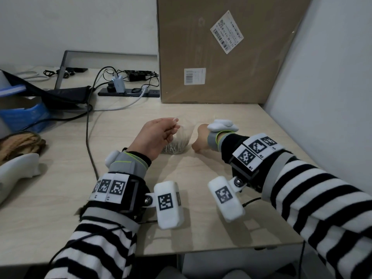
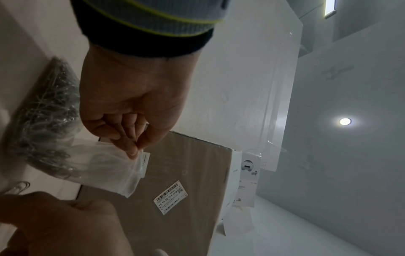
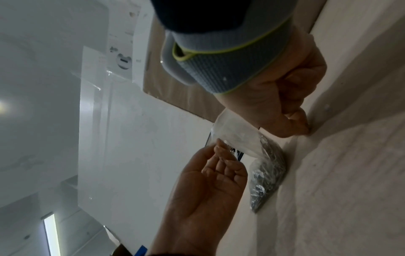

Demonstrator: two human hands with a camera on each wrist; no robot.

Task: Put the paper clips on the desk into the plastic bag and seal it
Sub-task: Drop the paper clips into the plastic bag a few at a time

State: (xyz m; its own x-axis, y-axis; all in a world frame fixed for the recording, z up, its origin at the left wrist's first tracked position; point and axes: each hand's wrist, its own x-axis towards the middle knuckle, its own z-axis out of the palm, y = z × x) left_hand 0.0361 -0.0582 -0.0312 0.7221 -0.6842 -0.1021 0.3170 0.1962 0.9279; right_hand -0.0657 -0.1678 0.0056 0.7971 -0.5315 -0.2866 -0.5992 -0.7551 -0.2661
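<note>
My left hand (image 1: 156,137) pinches the plastic bag (image 2: 105,166) top; paper clips (image 1: 175,149) fill it. Beside the bag, my right hand (image 1: 201,140) pinches something on the desk (image 1: 201,228).

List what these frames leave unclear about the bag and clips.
- right hand: fingertips curl against the desk, right wrist view; any clip hidden.
- plastic bag seal: left hand pinches over it, left wrist view.
- loose paper clips: right hand covers part, left wrist view; count unclear.

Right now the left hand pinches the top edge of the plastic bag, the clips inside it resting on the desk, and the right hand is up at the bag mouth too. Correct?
Not quite. The right hand is down on the desk beside the plastic bag, fingertips pinched at the surface, as the right wrist view shows. The left hand does pinch the top edge.
</note>
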